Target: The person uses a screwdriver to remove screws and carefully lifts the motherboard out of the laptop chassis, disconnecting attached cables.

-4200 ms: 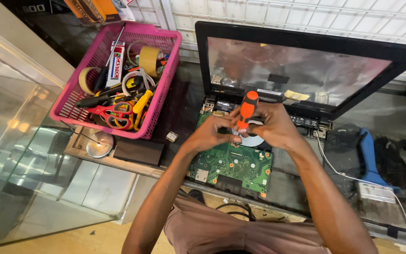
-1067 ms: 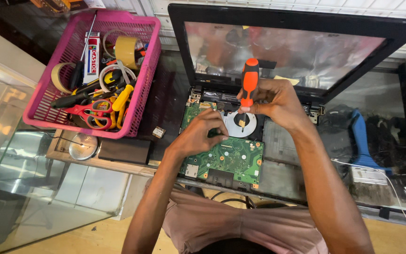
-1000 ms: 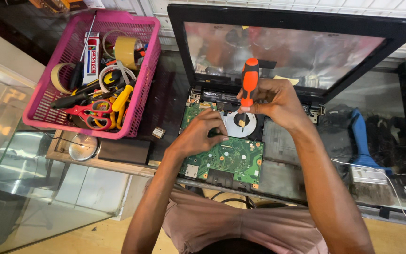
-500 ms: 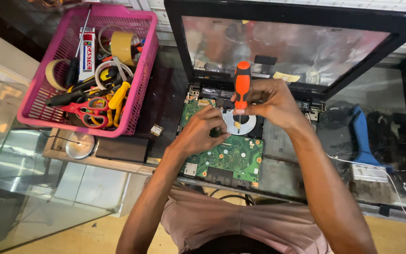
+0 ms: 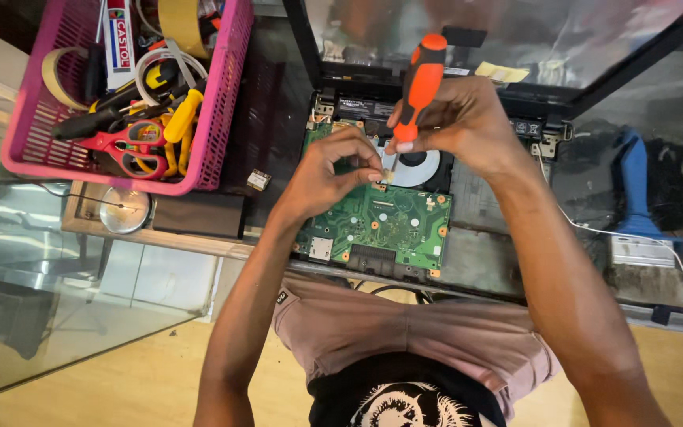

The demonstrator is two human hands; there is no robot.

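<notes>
The right hand (image 5: 468, 126) grips an orange-handled screwdriver (image 5: 419, 83) upright, its tip down at the green motherboard (image 5: 381, 225) beside the round fan (image 5: 420, 168). At its 8 o'clock, the left hand (image 5: 330, 170) pinches close by the tip. Keep the driver vertical, press firmly and turn slowly.
</notes>
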